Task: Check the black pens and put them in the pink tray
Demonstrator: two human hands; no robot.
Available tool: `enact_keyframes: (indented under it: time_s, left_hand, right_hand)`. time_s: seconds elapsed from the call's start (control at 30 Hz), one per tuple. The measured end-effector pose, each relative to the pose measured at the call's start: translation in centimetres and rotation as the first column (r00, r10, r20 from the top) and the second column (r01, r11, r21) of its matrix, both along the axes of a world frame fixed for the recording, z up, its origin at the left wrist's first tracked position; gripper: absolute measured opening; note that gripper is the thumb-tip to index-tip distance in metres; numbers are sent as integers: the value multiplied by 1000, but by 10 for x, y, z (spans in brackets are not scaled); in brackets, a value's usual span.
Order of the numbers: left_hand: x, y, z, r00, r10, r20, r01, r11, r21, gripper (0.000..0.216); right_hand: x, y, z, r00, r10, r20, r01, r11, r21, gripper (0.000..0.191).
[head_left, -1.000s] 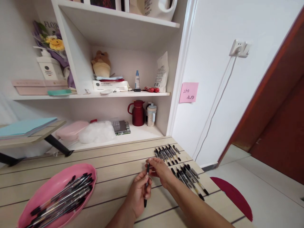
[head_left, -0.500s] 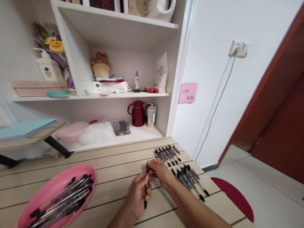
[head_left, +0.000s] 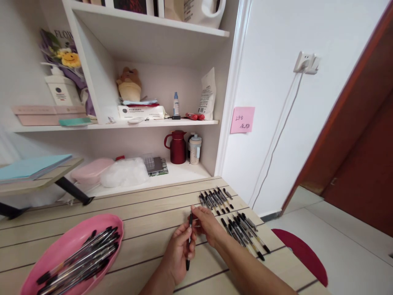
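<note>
A slim dark pen (head_left: pixel 188 242) stands nearly upright in the picture between my two hands, its black lower end pointing toward me. My left hand (head_left: pixel 179 248) is closed around the middle of it. At the pen's upper end, the fingers of my right hand (head_left: pixel 205 221) pinch the tip. Just right of my right hand lie two groups of pens, a farther group (head_left: pixel 215 200) and a nearer group (head_left: pixel 245 231), set side by side on the table. To the left, a pink oval basin (head_left: pixel 120 224) holds a heap of black-capped clear pens (head_left: pixel 82 258).
The striped wooden table (head_left: pixel 144 229) meets a white shelf unit at the back. A red jug (head_left: pixel 178 147) and a pale cup (head_left: pixel 195 149) stand on its low shelf. A small raised stand (head_left: pixel 69 168) is at left, and a dark red round seat (head_left: pixel 302 256) at right.
Both hands keep nearly the same hold on the pen. The whole view has shifted very slightly; the pens on the table and in the basin look unchanged.
</note>
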State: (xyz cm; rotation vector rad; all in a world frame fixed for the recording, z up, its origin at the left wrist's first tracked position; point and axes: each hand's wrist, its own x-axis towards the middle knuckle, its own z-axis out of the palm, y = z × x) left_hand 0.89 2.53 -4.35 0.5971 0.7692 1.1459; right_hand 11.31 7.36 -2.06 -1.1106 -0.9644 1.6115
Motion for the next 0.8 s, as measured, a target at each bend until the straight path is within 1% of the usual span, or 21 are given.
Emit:
enact_keyframes:
  time_s: [0.1, 0.2, 0.33, 0.43, 0.57, 0.73, 0.8]
  left_hand:
    - [0, 0, 0, 1000, 1, -2, -1, 1000, 0, 17]
    - [0, 1, -1, 1000, 4, 3, -4, 1000, -9, 18]
    - [0, 1, -2, 1000, 6, 15, -6, 1000, -10, 19]
    - [0, 0, 0, 1000, 6, 6, -6, 1000, -9, 21]
    - [1, -2, 3, 1000, 8, -4, -9, 1000, -10, 23]
    - [1, -2, 4, 1000, 8, -3, -8, 1000, -9, 23]
    - [1, -2, 4, 1000, 2, -6, -2, 1000, -21, 24]
  right_hand:
    - [-1, 0, -1, 1000, 11, -22, -10, 1000, 26, 37]
    - [-2, 0, 0, 999, -4, -34, 6, 999, 49, 35]
    - [-4, -1, 4, 999, -21, -23, 22, 999, 32, 35]
    - [-5, 0, 3, 1000, -25, -18, 26, 1000, 15, 37]
    - [-5, 1, 1, 1000, -17, -15, 18, 998, 63, 37]
    - [-4, 1, 2, 1000, -24, -15, 25, 1000, 12, 37]
    - [-4, 1, 1, 1000, -14, 5, 14, 999, 38, 38]
